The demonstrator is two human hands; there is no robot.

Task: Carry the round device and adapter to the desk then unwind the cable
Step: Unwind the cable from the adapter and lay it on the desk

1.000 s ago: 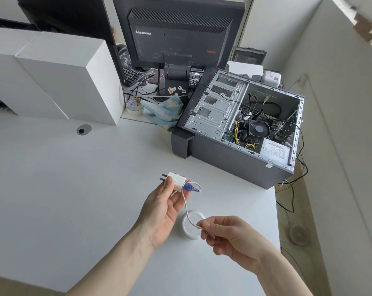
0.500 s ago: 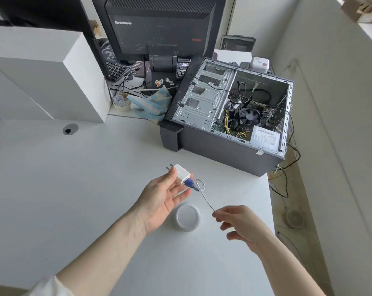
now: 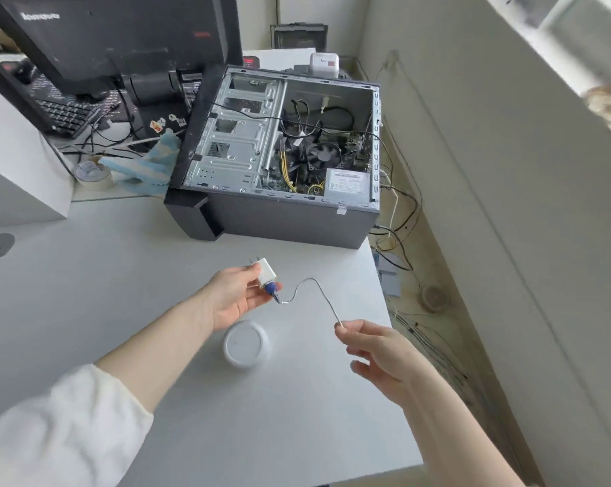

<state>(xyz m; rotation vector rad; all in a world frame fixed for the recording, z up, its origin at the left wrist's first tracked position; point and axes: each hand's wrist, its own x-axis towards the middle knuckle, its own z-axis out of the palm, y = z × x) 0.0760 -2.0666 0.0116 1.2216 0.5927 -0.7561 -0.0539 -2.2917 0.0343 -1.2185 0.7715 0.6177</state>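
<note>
Right hand [image 3: 378, 349] has drawn the pinched cable [image 3: 318, 290] further out from the adapter [image 3: 264, 274] gripped in left hand [image 3: 234, 300], round device [image 3: 246, 343] on bench [image 3: 86, 293]; unwinding nearly done.

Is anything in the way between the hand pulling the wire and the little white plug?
Nothing visible. The right hand pinches the cable, which runs freely through the air to the adapter in the left hand. The round device sits on the desk below, clear of that stretch.
</note>
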